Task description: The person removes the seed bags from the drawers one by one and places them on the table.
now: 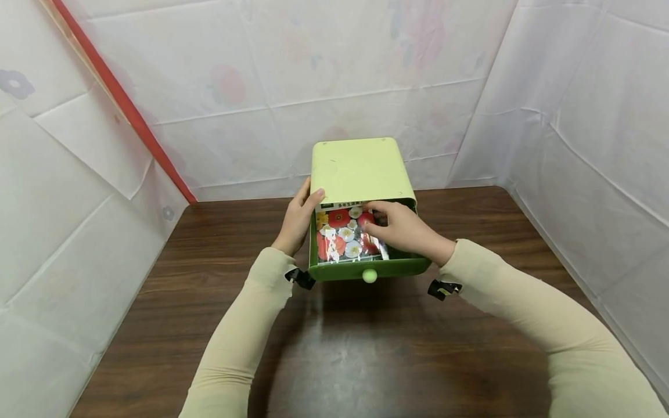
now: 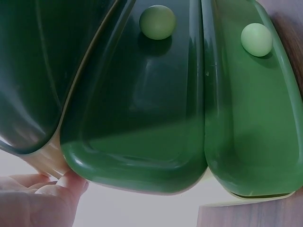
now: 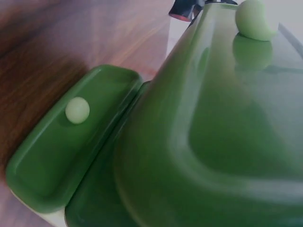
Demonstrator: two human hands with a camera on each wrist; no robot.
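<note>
A drawer cabinet has a pale yellow-green top and a green top drawer pulled out towards me. In that drawer lies a glossy packet printed with red, white and yellow flowers. My right hand reaches in from the right; its thumb and index finger touch the packet's upper right part, apart from each other, while the other fingertips are partly hidden. Against the cabinet's left side rests my left hand, thumb at the front top edge. The left wrist view shows that hand beside the cabinet's edge.
Beneath the pulled-out drawer, a middle drawer and a bottom drawer are closed, each with a round knob. The cabinet stands on a dark wooden table. White sheeting hangs behind and at both sides.
</note>
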